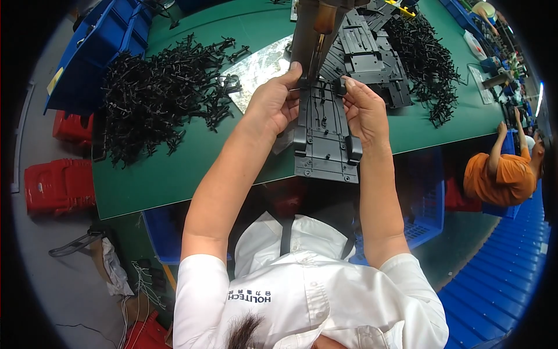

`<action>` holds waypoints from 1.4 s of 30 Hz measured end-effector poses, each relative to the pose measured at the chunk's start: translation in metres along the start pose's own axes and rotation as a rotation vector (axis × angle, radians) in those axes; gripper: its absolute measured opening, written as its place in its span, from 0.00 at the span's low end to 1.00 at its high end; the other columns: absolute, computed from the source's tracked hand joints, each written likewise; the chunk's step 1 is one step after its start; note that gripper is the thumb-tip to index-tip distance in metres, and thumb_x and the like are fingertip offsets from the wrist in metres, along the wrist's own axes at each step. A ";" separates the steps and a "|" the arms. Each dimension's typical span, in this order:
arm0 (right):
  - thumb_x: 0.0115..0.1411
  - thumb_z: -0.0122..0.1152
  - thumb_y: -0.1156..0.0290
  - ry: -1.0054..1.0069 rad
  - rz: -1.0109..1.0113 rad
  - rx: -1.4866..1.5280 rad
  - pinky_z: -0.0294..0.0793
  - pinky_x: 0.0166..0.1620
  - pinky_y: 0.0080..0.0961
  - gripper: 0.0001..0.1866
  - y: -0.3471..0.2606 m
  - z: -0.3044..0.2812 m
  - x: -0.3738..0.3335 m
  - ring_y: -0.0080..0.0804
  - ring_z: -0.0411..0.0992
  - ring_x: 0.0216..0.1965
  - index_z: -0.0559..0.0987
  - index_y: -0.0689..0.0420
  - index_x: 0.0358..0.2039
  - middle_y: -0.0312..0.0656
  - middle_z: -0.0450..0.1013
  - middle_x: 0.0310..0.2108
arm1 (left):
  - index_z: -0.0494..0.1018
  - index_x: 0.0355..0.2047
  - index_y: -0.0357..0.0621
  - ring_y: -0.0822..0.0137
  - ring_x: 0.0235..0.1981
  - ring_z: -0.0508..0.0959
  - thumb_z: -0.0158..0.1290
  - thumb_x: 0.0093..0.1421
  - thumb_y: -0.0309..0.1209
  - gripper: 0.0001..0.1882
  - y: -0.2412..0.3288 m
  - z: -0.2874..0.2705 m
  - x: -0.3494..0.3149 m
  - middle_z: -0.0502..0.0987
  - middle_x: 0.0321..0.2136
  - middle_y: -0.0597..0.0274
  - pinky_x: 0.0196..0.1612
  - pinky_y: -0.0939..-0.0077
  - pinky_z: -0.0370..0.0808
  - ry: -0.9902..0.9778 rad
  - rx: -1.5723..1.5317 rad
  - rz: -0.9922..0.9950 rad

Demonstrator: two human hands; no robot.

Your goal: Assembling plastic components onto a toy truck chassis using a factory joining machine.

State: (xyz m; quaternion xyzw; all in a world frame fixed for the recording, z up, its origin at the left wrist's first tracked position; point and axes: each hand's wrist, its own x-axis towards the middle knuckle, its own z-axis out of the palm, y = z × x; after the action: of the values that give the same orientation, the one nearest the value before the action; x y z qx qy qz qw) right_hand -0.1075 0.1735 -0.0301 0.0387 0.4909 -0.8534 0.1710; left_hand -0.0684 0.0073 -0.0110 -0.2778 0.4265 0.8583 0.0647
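Note:
A long black plastic panel lies between my hands, its near end sticking out past the table's front edge. My left hand is closed on its left edge, thumb pointing up. On the opposite edge my right hand pinches the panel near a raised black tab. Right over the panel's far part stands a metal press column with a slim rod coming down, which hides that end. Dark raised blocks sit on both sides of the panel's near half.
Piles of small black plastic parts lie at left and right on the green table. More black panels are stacked behind. Blue bins stand at the left edge, beside red stools. A person in orange sits at far right.

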 end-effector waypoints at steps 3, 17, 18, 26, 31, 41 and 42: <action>0.54 0.59 0.71 0.005 -0.001 -0.005 0.69 0.29 0.11 0.09 0.000 0.000 0.000 0.17 0.66 0.24 0.75 0.61 0.35 0.31 0.69 0.24 | 0.72 0.30 0.45 0.78 0.20 0.72 0.53 0.55 0.45 0.16 0.000 0.000 0.001 0.74 0.22 0.66 0.21 0.86 0.69 -0.001 0.008 0.003; 0.54 0.59 0.72 0.036 0.022 -0.050 0.69 0.28 0.11 0.08 -0.006 0.004 -0.002 0.18 0.66 0.24 0.75 0.62 0.34 0.32 0.69 0.23 | 0.72 0.30 0.44 0.78 0.20 0.71 0.52 0.56 0.44 0.15 0.001 -0.002 0.004 0.74 0.23 0.65 0.22 0.86 0.70 -0.016 0.005 -0.032; 0.54 0.59 0.73 0.046 0.025 -0.057 0.69 0.28 0.11 0.08 -0.007 0.004 -0.002 0.18 0.66 0.24 0.75 0.61 0.34 0.32 0.68 0.23 | 0.72 0.29 0.44 0.77 0.21 0.71 0.54 0.54 0.44 0.15 0.001 -0.004 0.006 0.73 0.23 0.66 0.21 0.84 0.71 -0.031 -0.011 -0.035; 0.54 0.59 0.73 0.049 0.027 -0.069 0.68 0.27 0.11 0.08 -0.007 0.004 -0.002 0.19 0.66 0.24 0.75 0.62 0.34 0.33 0.68 0.23 | 0.72 0.30 0.44 0.77 0.21 0.72 0.52 0.56 0.43 0.15 0.000 -0.003 0.006 0.74 0.24 0.65 0.23 0.85 0.71 -0.011 -0.003 -0.027; 0.54 0.59 0.72 0.048 0.026 -0.065 0.69 0.27 0.11 0.08 -0.007 0.004 0.000 0.18 0.66 0.23 0.76 0.62 0.33 0.33 0.69 0.23 | 0.72 0.30 0.42 0.75 0.22 0.72 0.53 0.56 0.41 0.14 0.004 0.002 0.000 0.73 0.23 0.65 0.26 0.82 0.75 -0.021 -0.038 -0.026; 0.54 0.59 0.72 0.054 0.043 -0.101 0.68 0.26 0.10 0.08 -0.010 0.003 0.000 0.19 0.66 0.23 0.76 0.61 0.33 0.33 0.69 0.23 | 0.72 0.28 0.42 0.75 0.21 0.70 0.54 0.55 0.42 0.15 0.001 -0.002 0.009 0.71 0.23 0.66 0.22 0.86 0.72 -0.040 -0.027 -0.022; 0.54 0.59 0.72 0.035 0.048 -0.094 0.68 0.26 0.11 0.08 -0.010 0.002 0.001 0.19 0.66 0.23 0.76 0.62 0.33 0.33 0.69 0.23 | 0.72 0.29 0.42 0.75 0.21 0.70 0.55 0.55 0.42 0.15 0.001 -0.002 0.010 0.71 0.23 0.66 0.22 0.86 0.72 -0.033 -0.024 -0.023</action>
State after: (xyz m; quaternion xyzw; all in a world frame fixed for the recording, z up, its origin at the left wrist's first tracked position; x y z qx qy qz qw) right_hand -0.1114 0.1764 -0.0216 0.0573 0.5321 -0.8244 0.1844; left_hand -0.0761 0.0039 -0.0172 -0.2694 0.4117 0.8671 0.0781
